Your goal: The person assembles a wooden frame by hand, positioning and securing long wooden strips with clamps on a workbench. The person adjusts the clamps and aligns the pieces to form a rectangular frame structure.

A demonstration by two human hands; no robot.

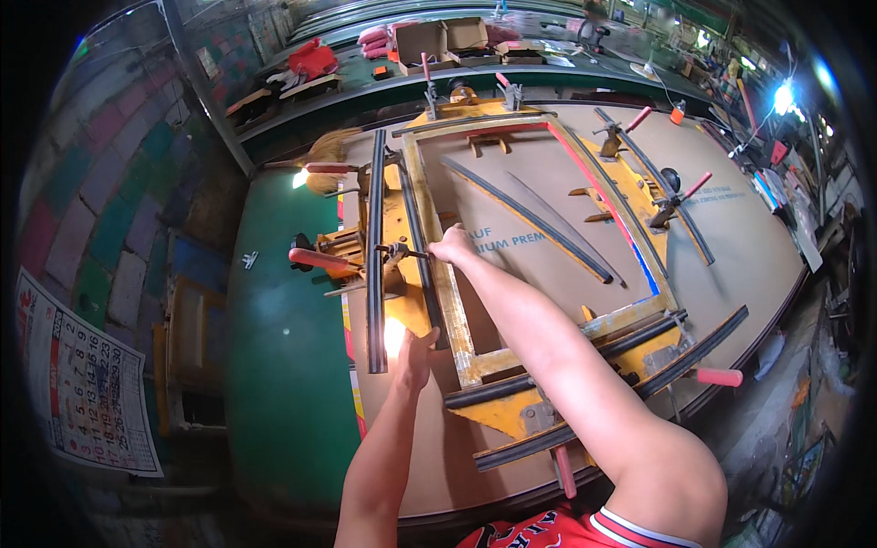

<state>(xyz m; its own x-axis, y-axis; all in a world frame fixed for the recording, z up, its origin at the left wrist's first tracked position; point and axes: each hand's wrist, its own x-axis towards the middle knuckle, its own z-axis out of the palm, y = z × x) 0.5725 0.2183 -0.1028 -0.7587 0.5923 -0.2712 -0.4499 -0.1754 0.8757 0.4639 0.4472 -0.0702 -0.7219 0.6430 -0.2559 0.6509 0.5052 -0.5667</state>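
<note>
A worn rectangular frame [448,301] lies on a brown board, with yellow toggle-clamp jigs on all four sides. My right hand [454,245] reaches across it, fingers curled over its left bar beside a bolt of the left clamp jig [396,210]. My left hand [416,358] is at the near end of that jig, thumb along the black rubber-faced strip [424,274]; the fingers are partly lost in glare and seem to grip the jig's end. Red and blue strips line the frame's right inner edge. Inside it lies a loose dark strip [530,219].
Near me is another jig [498,411] with red handles; more stand at the far side [470,111] and right side [639,183]. A straw broom [331,151] lies by the far left edge. Beyond is a bench with open cardboard boxes [448,41]. A calendar [82,374] hangs on the left.
</note>
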